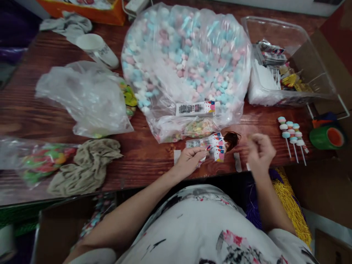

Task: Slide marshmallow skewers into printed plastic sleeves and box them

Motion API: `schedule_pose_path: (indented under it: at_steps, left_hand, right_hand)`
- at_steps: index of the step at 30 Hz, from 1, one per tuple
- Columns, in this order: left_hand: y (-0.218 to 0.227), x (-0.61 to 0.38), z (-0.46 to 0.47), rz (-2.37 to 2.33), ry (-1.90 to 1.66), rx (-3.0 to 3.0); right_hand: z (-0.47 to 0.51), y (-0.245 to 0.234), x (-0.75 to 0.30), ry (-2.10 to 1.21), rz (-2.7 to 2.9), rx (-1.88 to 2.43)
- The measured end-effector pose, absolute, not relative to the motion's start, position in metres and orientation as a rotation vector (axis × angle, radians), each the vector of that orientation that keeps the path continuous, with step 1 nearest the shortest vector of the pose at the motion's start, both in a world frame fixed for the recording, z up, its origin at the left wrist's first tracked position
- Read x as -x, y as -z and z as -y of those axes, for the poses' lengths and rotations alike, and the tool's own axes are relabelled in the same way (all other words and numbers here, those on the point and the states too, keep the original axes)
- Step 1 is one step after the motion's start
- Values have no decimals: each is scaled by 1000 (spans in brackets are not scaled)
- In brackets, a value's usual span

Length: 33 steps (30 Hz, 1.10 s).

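Note:
My left hand (189,161) is closed at the table's front edge, its fingertips pinching a small printed plastic packet (209,148), partly hidden by the fingers. Just beyond lie several similar clear packets (219,146) with colourful printed ends, beside a bundle of brown twist ties (232,140). To the right, my right hand (261,152) is raised over the table, smeared by motion. Its fingers are curled together; whatever they hold cannot be made out. Further right lie marshmallow skewers (290,132) on white sticks, in pink, blue and white.
A large bag of marshmallows (189,55) fills the table's middle. A clear plastic bin (297,93) stands behind right, near a green tape roll (324,137). At left are a plastic bag (85,97), a white cup (97,49), a crumpled cloth (88,167) and bagged gummies (46,161).

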<state>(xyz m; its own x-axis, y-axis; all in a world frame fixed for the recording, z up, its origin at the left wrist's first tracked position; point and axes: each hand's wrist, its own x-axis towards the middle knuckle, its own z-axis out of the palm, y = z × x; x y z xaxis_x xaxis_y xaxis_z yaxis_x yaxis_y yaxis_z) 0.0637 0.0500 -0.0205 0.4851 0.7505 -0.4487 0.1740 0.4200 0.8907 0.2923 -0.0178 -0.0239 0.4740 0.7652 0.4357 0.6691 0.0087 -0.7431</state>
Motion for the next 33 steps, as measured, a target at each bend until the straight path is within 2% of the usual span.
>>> schedule_pose_path:
  at_steps: [3,7,14,23,29,33]
  left_hand:
    - [24,-66,-50,-971,-563,-1273]
    - [17,-60,-50,-906,-619,-1480]
    - [16,-44,-50,-840,-577,-1634]
    - [17,-44,-52,-849,-649,-1535]
    - [5,-46,-47,-765,-650,-1863]
    - [1,-46,-47,-706,-546,-2105]
  right_hand:
    - [25,19,-233,-322,1621,1448]
    - [16,27,-196,-381,1594,1374]
    - [7,28,-198,-506,1641,1395]
    - [26,35,-188,-330,1379,1433]
    - [24,37,-194,-996,960,1420]
    - [15,29,-214,-1292,1078,1293]
